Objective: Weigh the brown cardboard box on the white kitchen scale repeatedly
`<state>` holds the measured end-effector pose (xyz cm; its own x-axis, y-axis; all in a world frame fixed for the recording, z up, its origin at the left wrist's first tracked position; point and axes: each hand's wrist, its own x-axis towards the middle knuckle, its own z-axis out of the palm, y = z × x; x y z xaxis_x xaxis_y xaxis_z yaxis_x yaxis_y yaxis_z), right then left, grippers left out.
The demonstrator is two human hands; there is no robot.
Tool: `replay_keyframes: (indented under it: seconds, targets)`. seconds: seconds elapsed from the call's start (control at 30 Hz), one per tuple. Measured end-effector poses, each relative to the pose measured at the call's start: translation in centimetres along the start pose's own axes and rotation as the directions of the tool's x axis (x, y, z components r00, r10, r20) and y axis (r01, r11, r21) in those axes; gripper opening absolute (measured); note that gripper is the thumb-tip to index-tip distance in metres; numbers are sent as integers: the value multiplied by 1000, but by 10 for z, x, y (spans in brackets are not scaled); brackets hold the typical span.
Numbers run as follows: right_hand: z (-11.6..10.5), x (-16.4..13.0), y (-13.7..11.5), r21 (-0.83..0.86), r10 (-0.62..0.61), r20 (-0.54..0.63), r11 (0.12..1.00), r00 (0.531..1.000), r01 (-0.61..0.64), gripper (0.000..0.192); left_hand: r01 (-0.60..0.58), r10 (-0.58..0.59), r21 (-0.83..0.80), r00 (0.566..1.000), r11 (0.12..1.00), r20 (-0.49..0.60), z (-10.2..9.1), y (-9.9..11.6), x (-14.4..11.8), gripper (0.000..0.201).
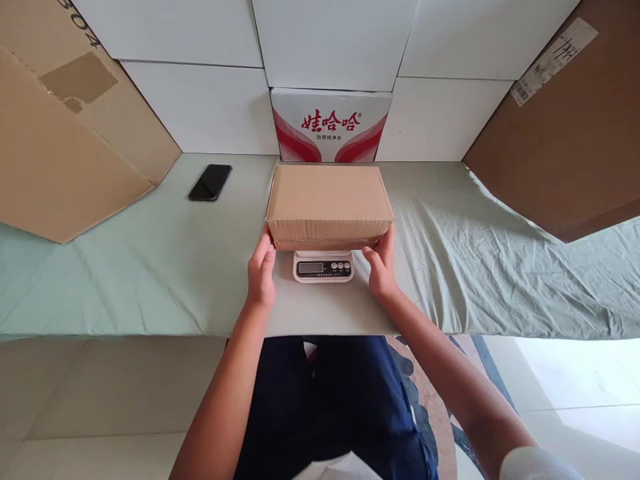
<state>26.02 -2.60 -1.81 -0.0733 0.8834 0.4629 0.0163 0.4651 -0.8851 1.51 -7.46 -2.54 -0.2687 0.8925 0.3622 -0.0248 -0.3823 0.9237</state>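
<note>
Left hand (pixel 261 272): fingers loosely spread, fingertips touching the lower left corner of the cardboard box (pixel 329 203); no closed grip.
Right hand (pixel 381 268): likewise open, fingers cupped against the lower right corner.
Kitchen scale (pixel 323 266): on the counter (pixel 150 280), under the box; its display shows between the hands.
Cardboard box: closed, resting on the scale, overhanging it on both sides.
Handling: probably stiff, dry, light to moderate; best held by both end walls, low down.
Smartphone (pixel 211 181): well apart, far left.
Water carton (pixel 331 125): just behind the box.
</note>
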Motion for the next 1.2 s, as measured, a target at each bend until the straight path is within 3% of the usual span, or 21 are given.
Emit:
replay_keyframes:
  seconds: [0.3, 0.7, 1.2]
  targets:
    - [0, 5, -1, 9, -29, -39, 1000, 999, 30, 70, 16, -16, 31, 1000, 999, -3, 0, -4, -2, 73]
    - [-3, 5, 8, 72, -19, -76, 997, 997, 24, 84, -30, 30, -5, 998, 1000, -58, -1, -1, 0, 70]
    - [-10, 11, 14, 94, -30, -147, 995, 989, 45, 76, 21, -23, -30, 996, 999, -86, -4, -3, 3, 74]
